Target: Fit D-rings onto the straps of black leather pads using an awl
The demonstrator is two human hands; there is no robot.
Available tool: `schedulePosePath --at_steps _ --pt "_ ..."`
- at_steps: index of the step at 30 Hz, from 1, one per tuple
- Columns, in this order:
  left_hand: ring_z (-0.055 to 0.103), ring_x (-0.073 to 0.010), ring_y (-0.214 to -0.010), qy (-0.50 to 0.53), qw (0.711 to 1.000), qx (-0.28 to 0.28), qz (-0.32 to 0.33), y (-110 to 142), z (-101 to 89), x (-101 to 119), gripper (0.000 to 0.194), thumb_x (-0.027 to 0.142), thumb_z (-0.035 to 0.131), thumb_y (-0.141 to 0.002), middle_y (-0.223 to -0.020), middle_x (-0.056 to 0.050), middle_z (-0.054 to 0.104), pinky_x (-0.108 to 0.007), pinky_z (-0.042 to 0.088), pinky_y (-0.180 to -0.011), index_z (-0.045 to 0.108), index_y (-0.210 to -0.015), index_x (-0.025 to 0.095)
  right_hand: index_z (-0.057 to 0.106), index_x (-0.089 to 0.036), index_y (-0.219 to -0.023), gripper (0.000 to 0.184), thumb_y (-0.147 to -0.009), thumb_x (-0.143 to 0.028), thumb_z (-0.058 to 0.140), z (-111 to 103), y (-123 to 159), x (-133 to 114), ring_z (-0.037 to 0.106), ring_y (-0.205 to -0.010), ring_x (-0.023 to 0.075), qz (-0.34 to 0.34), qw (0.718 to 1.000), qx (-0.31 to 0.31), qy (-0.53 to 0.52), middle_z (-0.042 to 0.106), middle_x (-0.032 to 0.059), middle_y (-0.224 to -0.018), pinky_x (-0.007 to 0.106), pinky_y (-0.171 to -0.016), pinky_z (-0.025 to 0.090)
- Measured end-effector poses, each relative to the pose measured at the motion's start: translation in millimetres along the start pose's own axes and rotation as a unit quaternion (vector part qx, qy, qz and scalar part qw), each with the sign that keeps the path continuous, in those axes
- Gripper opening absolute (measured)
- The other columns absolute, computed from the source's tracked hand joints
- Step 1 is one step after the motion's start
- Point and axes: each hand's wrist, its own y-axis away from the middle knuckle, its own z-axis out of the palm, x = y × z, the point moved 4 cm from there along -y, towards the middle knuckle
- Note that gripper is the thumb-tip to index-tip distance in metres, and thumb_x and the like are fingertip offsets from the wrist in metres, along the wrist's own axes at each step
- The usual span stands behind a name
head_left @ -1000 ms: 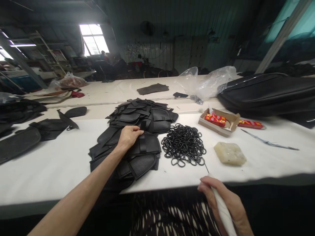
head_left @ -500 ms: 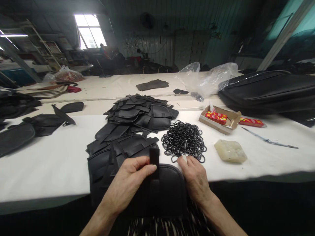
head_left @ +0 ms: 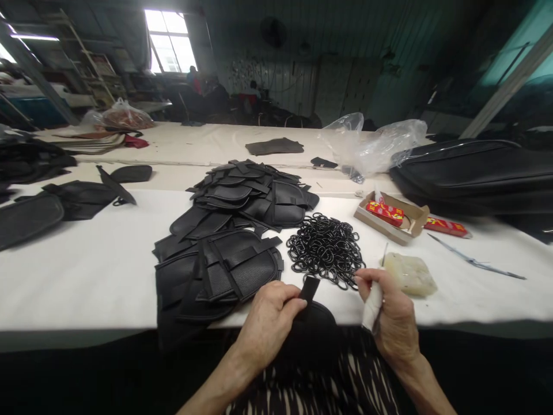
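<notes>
My left hand pinches the short strap of a black leather piece that hangs over the table's near edge onto my lap. My right hand is closed round a white-handled awl, its thin metal tip pointing up, and its fingertips touch the near edge of a heap of black metal rings. A stack of black leather pieces with straps lies just left of my hands, with a second, taller pile behind it.
A pale wax block lies right of the rings. Behind it stand a cardboard box with red packets, scissors, a large black bag and clear plastic bags. More black pieces lie at the left. People sit far back.
My left hand pulled one leather piece from the stack to the table's edge and holds its strap. My right hand rose from my lap with the awl to the ring heap.
</notes>
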Motion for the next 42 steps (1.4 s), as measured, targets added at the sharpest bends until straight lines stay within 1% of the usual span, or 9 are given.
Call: schedulePosePath --at_steps 5,9,12,19,24,28,30,35,42 --pt "0.049 -0.0191 -0.068 -0.043 0.998 -0.004 0.044 -10 14.6 -1 0.030 0.021 0.050 -0.078 -0.058 -0.001 0.051 -0.030 0.030 -0.066 0.045 -0.048 0.020 0.056 -0.020 -0.094 0.008 -0.087 -0.019 0.053 3 -1 -10 0.060 -0.078 0.0164 0.048 0.995 0.013 -0.084 0.062 0.0016 -0.086 0.028 -0.069 0.049" --pt "0.050 -0.0208 -0.073 -0.078 0.995 -0.004 0.054 -12 22.1 -2 0.028 0.023 0.047 -0.082 -0.065 -0.004 0.057 -0.031 0.031 -0.067 0.054 -0.055 0.020 0.056 -0.021 -0.098 0.014 -0.088 -0.013 0.051 20 0 -23 0.060 -0.083 0.0177 0.004 0.994 0.003 -0.106 0.062 0.0041 -0.091 0.031 -0.074 0.049" --pt "0.050 -0.0206 -0.074 -0.085 0.995 -0.002 0.053 -12 23.6 -3 0.028 0.023 0.046 -0.083 -0.066 -0.004 0.057 -0.031 0.032 -0.068 0.055 -0.057 0.020 0.055 -0.021 -0.098 0.018 -0.087 -0.008 0.050 27 1 -29 0.060 -0.083 0.0180 -0.025 0.994 -0.001 -0.108 0.061 0.0050 -0.093 0.031 -0.073 0.050" --pt "0.049 -0.0189 -0.074 -0.076 0.996 -0.004 0.047 -14 23.3 -6 0.028 0.019 0.045 -0.082 -0.065 -0.003 0.056 -0.030 0.032 -0.069 0.050 -0.055 0.019 0.057 -0.020 -0.102 0.027 -0.084 -0.001 0.051 25 2 -37 0.059 -0.086 0.0214 -0.162 0.982 -0.008 -0.093 0.062 0.0098 -0.095 0.036 -0.071 0.051" --pt "0.048 -0.0177 -0.074 -0.060 0.997 -0.003 0.043 -15 23.6 -9 0.031 0.022 0.045 -0.083 -0.063 -0.001 0.053 -0.029 0.032 -0.069 0.043 -0.053 0.019 0.055 -0.012 -0.105 0.028 -0.082 0.003 0.050 21 -1 -50 0.056 -0.085 0.0242 -0.250 0.967 -0.011 -0.046 0.061 0.0177 -0.095 0.038 -0.068 0.051" --pt "0.047 -0.0173 -0.072 -0.057 0.997 -0.003 0.043 -14 23.7 -10 0.032 0.023 0.044 -0.084 -0.062 -0.001 0.052 -0.029 0.031 -0.067 0.041 -0.052 0.019 0.054 -0.011 -0.104 0.027 -0.082 0.004 0.048 20 -2 -59 0.055 -0.083 0.0244 -0.302 0.953 -0.012 -0.011 0.061 0.0189 -0.093 0.038 -0.066 0.051" --pt "0.047 -0.0172 -0.072 -0.062 0.997 -0.002 0.046 -14 23.1 -10 0.032 0.023 0.044 -0.083 -0.062 -0.001 0.052 -0.029 0.031 -0.067 0.041 -0.052 0.019 0.053 -0.012 -0.105 0.028 -0.083 0.004 0.048 20 -2 -58 0.055 -0.084 0.0243 -0.298 0.954 -0.017 -0.018 0.061 0.0182 -0.094 0.039 -0.066 0.052" --pt "0.047 -0.0171 -0.071 -0.074 0.996 -0.005 0.049 -14 22.3 -10 0.032 0.022 0.044 -0.082 -0.060 0.000 0.049 -0.029 0.031 -0.067 0.039 -0.051 0.019 0.053 -0.019 -0.105 0.032 -0.083 0.003 0.048 21 0 -42 0.056 -0.084 0.0210 -0.203 0.977 -0.012 -0.067 0.059 0.0116 -0.095 0.036 -0.065 0.052" --pt "0.048 -0.0169 -0.074 -0.039 0.997 0.005 0.061 -13 22.3 -10 0.031 0.021 0.044 -0.084 -0.063 0.000 0.051 -0.029 0.033 -0.071 0.042 -0.053 0.019 0.054 -0.012 -0.103 0.024 -0.085 0.002 0.047 24 3 -52 0.055 -0.083 0.0225 -0.264 0.964 -0.032 -0.033 0.060 0.0165 -0.091 0.037 -0.064 0.052"
